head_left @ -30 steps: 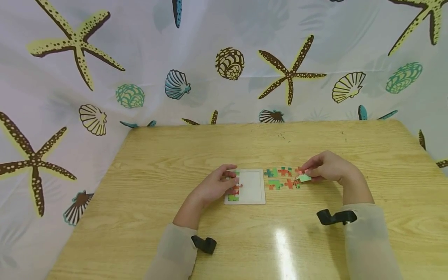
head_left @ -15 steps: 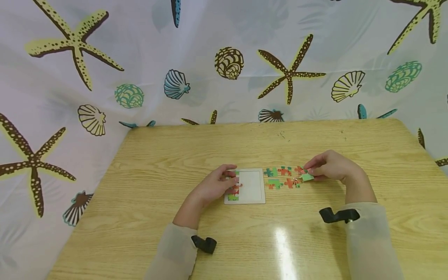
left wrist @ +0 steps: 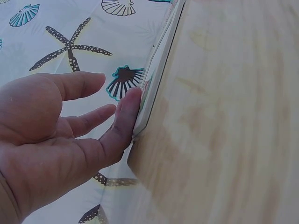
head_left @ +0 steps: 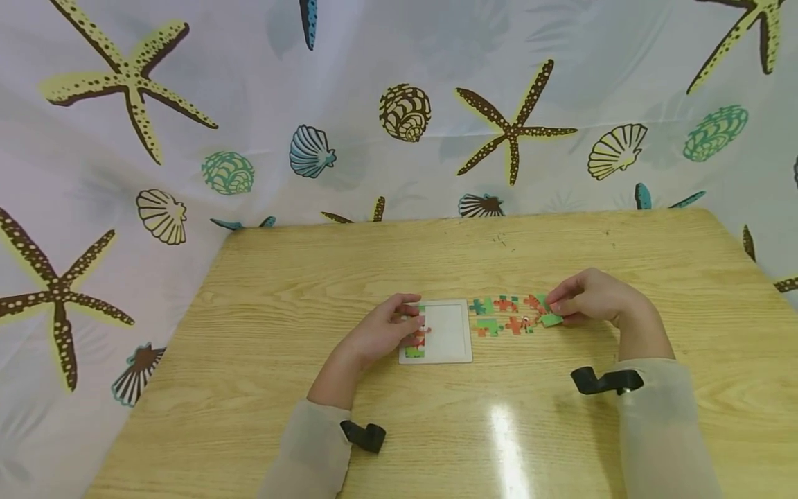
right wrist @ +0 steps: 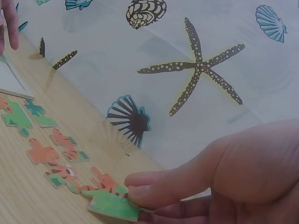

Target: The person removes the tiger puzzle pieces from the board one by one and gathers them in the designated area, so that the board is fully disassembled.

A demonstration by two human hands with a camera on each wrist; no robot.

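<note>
My left hand (head_left: 382,328) lies over the left side of a white puzzle tray (head_left: 449,334), its fingertips touching it. Along that side, a strip of red and green jigsaw pieces (head_left: 415,352) sits inside the tray, partly hidden by the fingers. In the left wrist view, the fingers (left wrist: 125,121) are gently bent, one fingertip right at the tray's edge (left wrist: 150,100). My right hand (head_left: 592,299) pinches a green jigsaw piece (right wrist: 112,205) between thumb and fingers. That piece is at the right end of the loose pieces, overlapping an orange one (right wrist: 103,179) in the right wrist view.
Several loose jigsaw pieces (head_left: 489,327) in green, teal and orange lie in two rows right of the tray, on the wooden table (head_left: 312,263). Behind the table hangs a white curtain (head_left: 361,62) printed with starfish and shells. Black straps (head_left: 363,435) are on both wrists.
My right hand has moved slightly to the right with the green jigsaw piece, uncovering more of the loose pieces beside it. The left hand and the tray have stayed in place.
</note>
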